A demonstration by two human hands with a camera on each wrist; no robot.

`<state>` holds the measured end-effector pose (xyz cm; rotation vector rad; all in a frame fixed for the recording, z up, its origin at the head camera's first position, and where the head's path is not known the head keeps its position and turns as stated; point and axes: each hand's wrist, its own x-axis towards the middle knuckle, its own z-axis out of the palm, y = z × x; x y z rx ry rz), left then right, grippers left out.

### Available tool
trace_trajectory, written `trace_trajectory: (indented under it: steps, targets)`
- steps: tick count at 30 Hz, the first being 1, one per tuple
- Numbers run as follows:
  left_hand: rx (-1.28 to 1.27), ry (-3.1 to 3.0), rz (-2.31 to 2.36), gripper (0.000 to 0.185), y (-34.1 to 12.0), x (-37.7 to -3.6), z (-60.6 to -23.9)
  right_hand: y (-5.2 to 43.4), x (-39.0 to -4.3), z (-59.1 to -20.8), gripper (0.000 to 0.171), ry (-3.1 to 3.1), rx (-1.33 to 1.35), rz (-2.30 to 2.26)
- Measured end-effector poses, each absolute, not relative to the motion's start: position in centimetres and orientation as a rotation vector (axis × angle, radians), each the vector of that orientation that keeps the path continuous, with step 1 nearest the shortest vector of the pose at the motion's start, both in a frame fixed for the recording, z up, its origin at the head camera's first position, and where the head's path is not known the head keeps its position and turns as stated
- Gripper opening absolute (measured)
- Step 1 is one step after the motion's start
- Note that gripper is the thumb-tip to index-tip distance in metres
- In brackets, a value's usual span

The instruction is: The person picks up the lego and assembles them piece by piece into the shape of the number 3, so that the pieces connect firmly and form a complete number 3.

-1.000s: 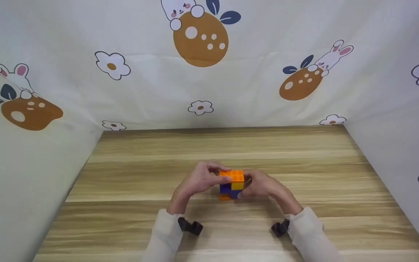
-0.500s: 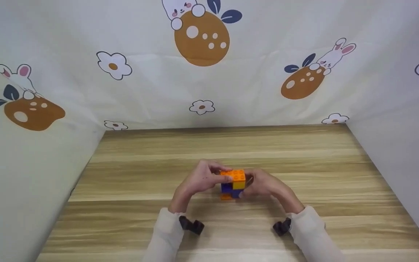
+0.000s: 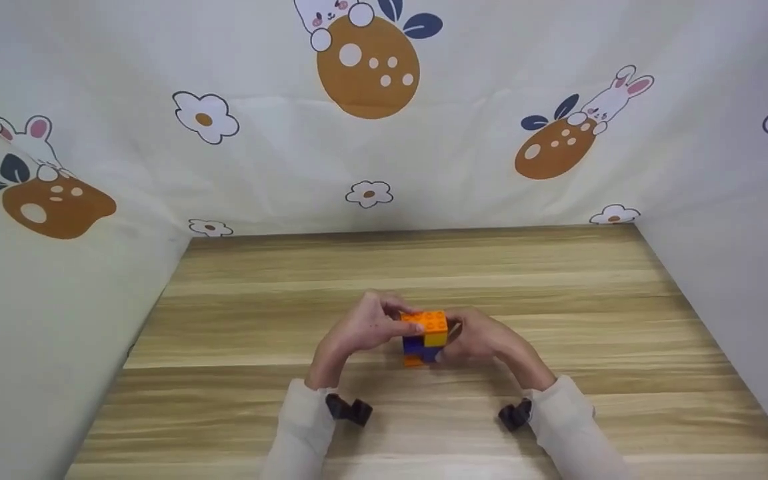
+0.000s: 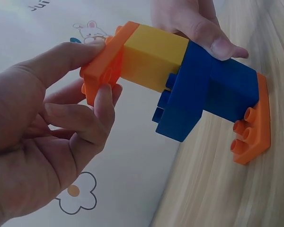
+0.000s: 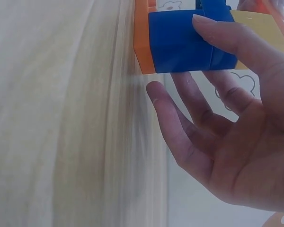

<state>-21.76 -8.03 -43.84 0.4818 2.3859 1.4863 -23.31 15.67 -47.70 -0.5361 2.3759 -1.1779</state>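
A stack of toy building bricks stands upright on the wooden table, between both hands. My left hand (image 3: 372,327) pinches the thin orange top brick (image 4: 114,54) at its overhanging end, thumb on one side and fingers on the other. Under that sits a yellow brick (image 4: 154,56). Below come a longer blue brick (image 4: 187,97) that juts out with bare studs, then a blue block (image 4: 234,87). An orange base brick (image 4: 260,123) lies at the bottom, with several studs exposed. My right hand (image 3: 481,335) grips the blue part, its thumb (image 5: 210,27) across it.
The wood-grain table (image 3: 411,267) spreads around the stack. Pale printed cloth (image 3: 277,160) rises behind it and at both sides. A black wrist mount (image 3: 351,409) sits at the left cuff, and another black mount (image 3: 515,416) at the right cuff.
Both hands keep the same hold and the stack stays in place. Only the head view shifts slightly.
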Motion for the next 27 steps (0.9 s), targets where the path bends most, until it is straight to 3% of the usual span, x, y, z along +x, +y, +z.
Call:
trace_trajectory:
  steps: [13, 19, 27]
  targets:
    - [0.421, 2.36, 1.501, 0.033, -7.9, -21.9, -43.8, 15.7, -23.2, -47.7, 0.047, 2.379, -0.512, -1.21]
    - [0.347, 2.358, 1.654, 0.049, -7.9, -22.2, -43.6, 15.4, -22.9, -46.8, 0.042, 2.372, -0.483, -1.248]
    - [0.324, 2.299, 1.959, 0.049, -9.1, -23.0, -44.1, 15.5, -22.8, -44.6, 0.043, 2.375, -0.386, -1.312]
